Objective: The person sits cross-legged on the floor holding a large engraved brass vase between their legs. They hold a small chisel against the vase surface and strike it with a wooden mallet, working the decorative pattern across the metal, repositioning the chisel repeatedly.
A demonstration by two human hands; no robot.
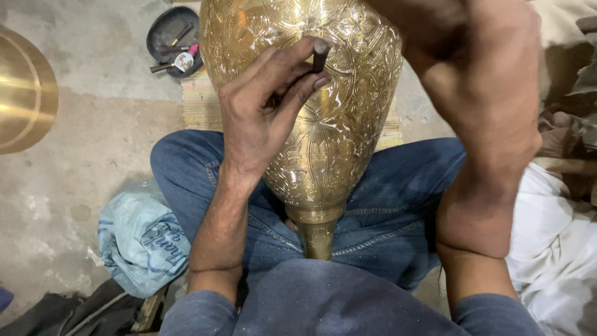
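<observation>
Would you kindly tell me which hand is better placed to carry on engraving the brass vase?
Probably the left hand: it already grips the dark punch against the brass vase. The right hand is raised off the vase.

Looks like a small metal-craft workshop: someone's sitting right on a bare concrete floor (93,143) with an engraved brass vase (317,124) lying across their lap, a dark pan of hand tools (173,38) sitting nearby and another brass piece (22,93) waiting at the side.

Glossy engraved brass vase (323,137)
</observation>
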